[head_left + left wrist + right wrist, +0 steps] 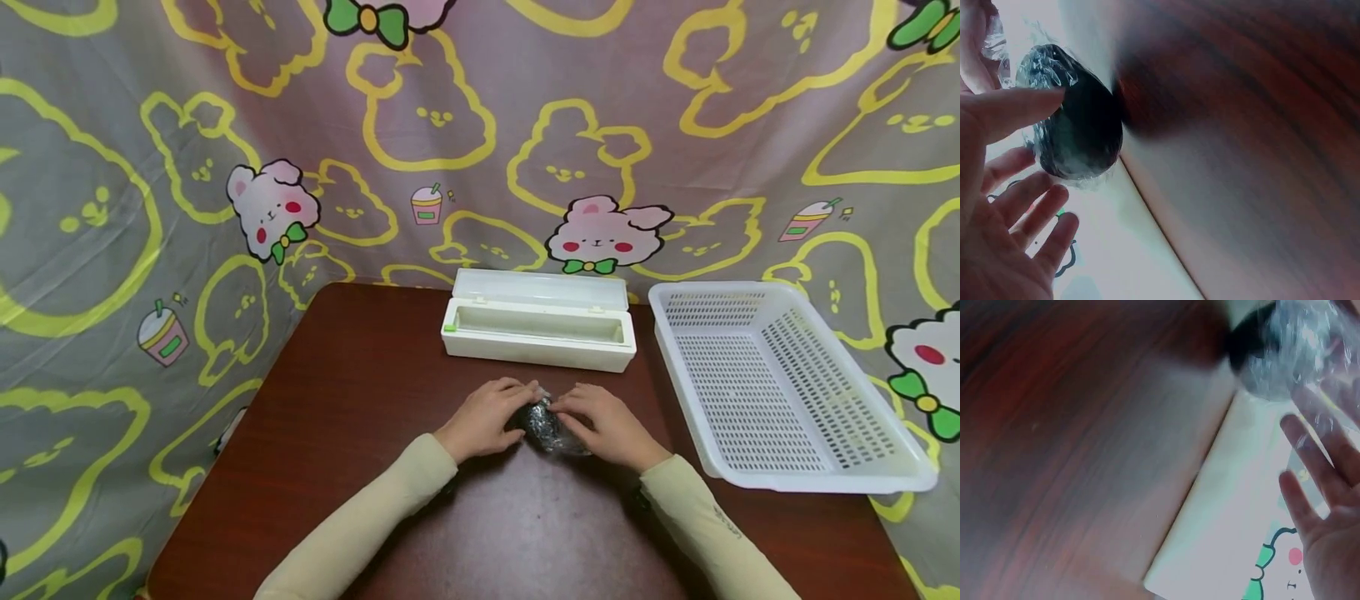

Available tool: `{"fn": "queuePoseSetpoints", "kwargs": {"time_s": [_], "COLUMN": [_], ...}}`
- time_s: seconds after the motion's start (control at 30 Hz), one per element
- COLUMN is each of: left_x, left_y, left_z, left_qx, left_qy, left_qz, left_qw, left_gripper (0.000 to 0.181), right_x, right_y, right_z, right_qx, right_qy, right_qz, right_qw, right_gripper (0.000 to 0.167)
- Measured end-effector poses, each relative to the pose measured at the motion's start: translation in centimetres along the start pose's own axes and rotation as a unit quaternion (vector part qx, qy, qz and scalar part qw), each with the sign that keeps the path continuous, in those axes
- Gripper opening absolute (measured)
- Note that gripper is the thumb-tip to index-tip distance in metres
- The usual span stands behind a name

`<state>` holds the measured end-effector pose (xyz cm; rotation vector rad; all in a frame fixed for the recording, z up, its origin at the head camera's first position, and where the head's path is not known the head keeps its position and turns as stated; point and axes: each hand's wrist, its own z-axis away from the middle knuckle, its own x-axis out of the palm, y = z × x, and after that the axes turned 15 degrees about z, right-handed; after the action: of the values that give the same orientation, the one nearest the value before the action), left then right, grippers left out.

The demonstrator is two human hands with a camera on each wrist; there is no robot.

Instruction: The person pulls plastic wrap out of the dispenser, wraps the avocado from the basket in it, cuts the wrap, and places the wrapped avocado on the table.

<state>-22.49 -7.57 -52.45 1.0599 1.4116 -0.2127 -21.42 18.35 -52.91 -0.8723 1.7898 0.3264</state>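
A dark, glossy oval thing (540, 423), avocado-like in shape, stands on the table between my two hands, covered in clear plastic wrap (1310, 344). My left hand (487, 417) holds it from the left; in the left wrist view the thumb (1022, 111) lies across its side, with the fingers around the far side. On the right, my right hand (611, 425) has its thumb and index finger together at the loose wrap, while its other fingers spread under the film in the right wrist view. The exact kind of the wrapped thing is partly hidden by the film.
Behind the hands is a long white box (536, 350) with its lid raised and a green piece at its left end. A white perforated plastic basket (678, 400) stands at the right. Patterned cloth (495, 108) hangs around the brown table (330, 417).
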Motion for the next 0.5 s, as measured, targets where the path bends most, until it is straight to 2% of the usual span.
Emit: {"fn": "queuePoseSetpoints", "kwargs": {"time_s": [0.2, 0.37, 0.5], "left_x": [0.0, -0.2, -0.1], "left_y": [-1.3, -2.1, -2.4], "left_z": [-0.2, -0.2, -0.1], "left_qx": [0.001, -0.007, -0.013], "left_qy": [-0.026, -0.033, -0.040], "left_qz": [0.058, 0.120, 0.147], "left_qw": [0.9980, 0.9922, 0.9882], "left_gripper": [0.077, 0.077, 0.074], "right_x": [-0.1, 0.8, 1.4], "right_y": [0.2, 0.4, 0.2], "right_z": [0.2, 0.4, 0.3], "right_qx": [0.004, -0.006, -0.006], "right_qy": [-0.034, -0.045, -0.050], "right_qz": [-0.090, -0.080, -0.081], "right_qw": [0.9954, 0.9957, 0.9954], "right_gripper": [0.041, 0.069, 0.083]}}
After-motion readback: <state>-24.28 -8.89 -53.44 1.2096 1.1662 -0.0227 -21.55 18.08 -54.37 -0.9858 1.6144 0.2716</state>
